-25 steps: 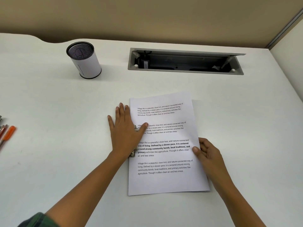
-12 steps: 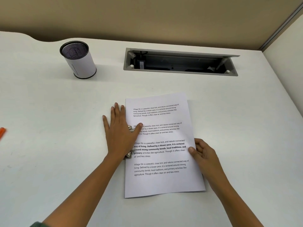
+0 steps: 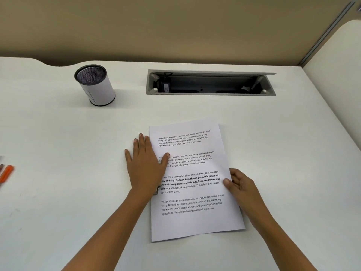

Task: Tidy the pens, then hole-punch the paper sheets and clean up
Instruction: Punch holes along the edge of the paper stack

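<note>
Printed paper sheets (image 3: 195, 222) lie on the white desk (image 3: 68, 192), slightly skewed. My left hand (image 3: 145, 167) lies flat over the sheets' left edge and presses on a metal hole punch (image 3: 156, 191). The palm hides most of the punch, so only small metal bits show. The thumb rests on the paper. My right hand (image 3: 240, 184) pinches the sheets' right edge, thumb on top. An orange pen (image 3: 5, 174) lies at the far left edge of the view, with other pens barely visible beside it.
A white cylindrical pen holder with a black mesh inside (image 3: 95, 85) stands at the back left. An open grey cable tray (image 3: 211, 84) is sunk into the desk at the back. A beige partition runs behind the desk, and a side panel stands on the right.
Both hands keep their places on the hole punch and the paper. Only my view has shifted a little, and the orange pen is back at the left edge.
</note>
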Demonstrator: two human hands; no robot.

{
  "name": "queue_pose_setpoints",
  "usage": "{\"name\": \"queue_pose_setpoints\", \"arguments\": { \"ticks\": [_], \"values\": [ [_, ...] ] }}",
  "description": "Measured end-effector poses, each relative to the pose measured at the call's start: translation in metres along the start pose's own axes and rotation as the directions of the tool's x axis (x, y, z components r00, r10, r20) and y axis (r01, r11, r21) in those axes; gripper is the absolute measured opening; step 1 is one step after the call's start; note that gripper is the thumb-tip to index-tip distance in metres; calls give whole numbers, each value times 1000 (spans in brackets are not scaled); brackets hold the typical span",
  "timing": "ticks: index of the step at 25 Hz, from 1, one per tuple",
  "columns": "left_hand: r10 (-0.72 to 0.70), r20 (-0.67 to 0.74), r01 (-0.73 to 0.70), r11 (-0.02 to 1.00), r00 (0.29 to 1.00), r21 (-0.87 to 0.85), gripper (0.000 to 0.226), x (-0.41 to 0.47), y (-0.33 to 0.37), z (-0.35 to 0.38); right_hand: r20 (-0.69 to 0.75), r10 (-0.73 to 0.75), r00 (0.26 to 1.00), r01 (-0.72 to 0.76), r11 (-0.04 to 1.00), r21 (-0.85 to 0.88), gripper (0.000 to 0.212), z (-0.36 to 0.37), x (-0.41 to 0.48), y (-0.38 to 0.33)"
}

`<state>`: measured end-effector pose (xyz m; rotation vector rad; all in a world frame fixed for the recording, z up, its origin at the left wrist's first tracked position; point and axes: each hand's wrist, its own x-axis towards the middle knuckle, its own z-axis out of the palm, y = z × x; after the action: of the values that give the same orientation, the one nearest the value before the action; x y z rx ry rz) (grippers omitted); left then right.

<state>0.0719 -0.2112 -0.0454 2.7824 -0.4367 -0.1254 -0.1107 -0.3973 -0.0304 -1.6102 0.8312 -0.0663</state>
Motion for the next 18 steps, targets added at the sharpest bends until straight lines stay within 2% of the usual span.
{"name": "queue_pose_setpoints", "arguments": {
  "ticks": [7, 12, 15, 18],
  "values": [
    [-9, 43, 7, 998, 999, 61, 83, -1, 4, -5, -15, -4, 1000, 4, 999, -32, 20, -5, 2, -5],
    [-15, 55, 13, 999, 998, 31, 90, -3, 4, -9, -38, 3, 999, -4, 999, -48, 20, -15, 4, -4],
    [-63, 61, 67, 995, 996, -69, 86, 0, 6, -14, -77, -2, 997, -1, 999, -43, 22, -23, 0, -2],
    [-96, 86, 115, 960, 992, -254, 75, 1, 2, -24, -125, -16, 992, 12, 999, -35, 24, -31, -5, -1]
  ]
}}
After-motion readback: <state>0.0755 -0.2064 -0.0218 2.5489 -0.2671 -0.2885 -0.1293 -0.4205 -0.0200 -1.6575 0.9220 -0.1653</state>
